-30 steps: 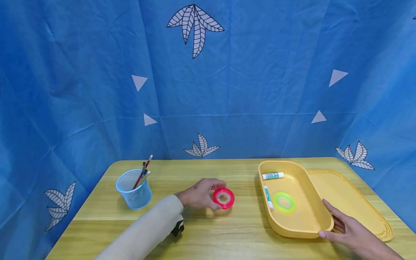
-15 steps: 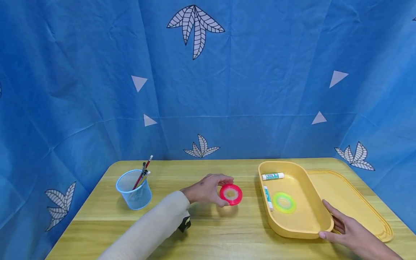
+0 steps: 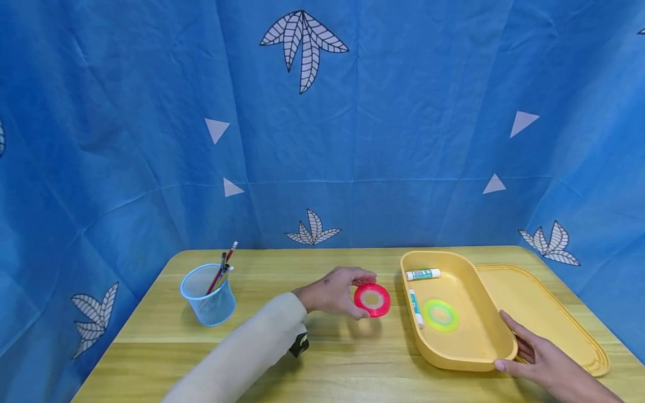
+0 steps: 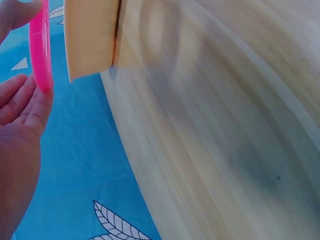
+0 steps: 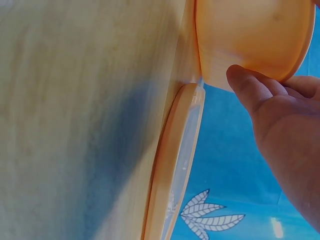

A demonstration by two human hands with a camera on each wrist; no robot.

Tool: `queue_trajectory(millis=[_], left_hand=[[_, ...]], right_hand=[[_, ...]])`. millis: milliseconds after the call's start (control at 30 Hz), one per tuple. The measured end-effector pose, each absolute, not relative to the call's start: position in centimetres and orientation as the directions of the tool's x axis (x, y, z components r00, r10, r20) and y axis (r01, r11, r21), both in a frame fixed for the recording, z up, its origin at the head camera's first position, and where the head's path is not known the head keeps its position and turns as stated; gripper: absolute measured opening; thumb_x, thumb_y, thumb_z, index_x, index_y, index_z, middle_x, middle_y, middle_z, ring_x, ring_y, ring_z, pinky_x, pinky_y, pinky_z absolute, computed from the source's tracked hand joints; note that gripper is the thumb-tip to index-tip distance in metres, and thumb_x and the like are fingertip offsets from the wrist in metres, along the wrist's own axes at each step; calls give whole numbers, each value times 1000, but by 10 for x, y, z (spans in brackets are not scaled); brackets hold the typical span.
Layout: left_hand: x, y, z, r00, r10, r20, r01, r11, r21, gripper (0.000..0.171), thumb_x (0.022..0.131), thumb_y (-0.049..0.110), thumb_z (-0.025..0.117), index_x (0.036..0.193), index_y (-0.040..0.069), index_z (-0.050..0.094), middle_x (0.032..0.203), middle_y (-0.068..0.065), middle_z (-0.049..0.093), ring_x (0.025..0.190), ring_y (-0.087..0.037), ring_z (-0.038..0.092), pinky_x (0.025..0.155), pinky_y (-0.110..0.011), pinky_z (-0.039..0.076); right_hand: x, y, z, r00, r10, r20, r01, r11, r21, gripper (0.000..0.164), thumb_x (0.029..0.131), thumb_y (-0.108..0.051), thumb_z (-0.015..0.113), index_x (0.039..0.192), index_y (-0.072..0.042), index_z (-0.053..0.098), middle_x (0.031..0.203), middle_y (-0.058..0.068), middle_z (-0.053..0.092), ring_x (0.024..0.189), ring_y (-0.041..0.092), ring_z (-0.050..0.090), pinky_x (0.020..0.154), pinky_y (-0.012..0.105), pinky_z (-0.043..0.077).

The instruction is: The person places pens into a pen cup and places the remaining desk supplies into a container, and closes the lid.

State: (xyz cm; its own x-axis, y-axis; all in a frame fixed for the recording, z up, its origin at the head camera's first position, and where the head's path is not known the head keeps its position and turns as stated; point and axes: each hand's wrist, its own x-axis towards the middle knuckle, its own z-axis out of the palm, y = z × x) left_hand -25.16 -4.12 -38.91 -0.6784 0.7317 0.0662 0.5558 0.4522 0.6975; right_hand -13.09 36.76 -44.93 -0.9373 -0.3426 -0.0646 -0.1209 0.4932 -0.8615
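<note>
My left hand (image 3: 336, 291) pinches a pink-red tape roll (image 3: 358, 298) by its edges, thumb at the near side and fingers at the far side. The left wrist view shows the roll (image 4: 41, 50) edge-on, above the tabletop. My right hand (image 3: 540, 358) grips the near right corner of a yellow plastic box (image 3: 496, 313). In the right wrist view its fingers lie along the outer wall of the box (image 5: 255, 35). Inside the box lie a yellow-green tape roll (image 3: 440, 315) and two white glue sticks with green labels, one at the back (image 3: 423, 274), one along the left wall (image 3: 416, 309).
A yellow lid (image 3: 539, 313) lies flat right of the box, partly behind it and my right hand. At the table's left stands a light blue mesh pen cup (image 3: 214, 305) with several pencils and pens. A blue curtain (image 3: 403, 112) hangs behind the wooden table (image 3: 347, 369).
My left hand has moved right with the pink-red tape roll, closer to the box. The right hand keeps its grip and the box has stayed in place.
</note>
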Motion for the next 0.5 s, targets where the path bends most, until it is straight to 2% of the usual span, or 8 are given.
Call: queue_trajectory(millis=[233,500], left_hand=[[-252,-30,-386,-645,759,93,591,417,691,74,75,13,86,141,3,54,133,0,60,114,-8,56,90,-20,50],[-254,-18,-383,-643,758,110,601,410,686,74,76,13,86,141,3,54,133,0,61,112,-6,56,92,-22,51]], right_hand=[[-131,368,-450,-932,-353,-83,-106,483,-869,88,99,-8,61,151,15,-7,147,50,1,111,-26,33,84,10,47],[-130,367,-450,-934,-349,-73,-113,486,-867,88,99,-8,62,151,15,-6,148,50,2,111,-26,33,84,10,47]])
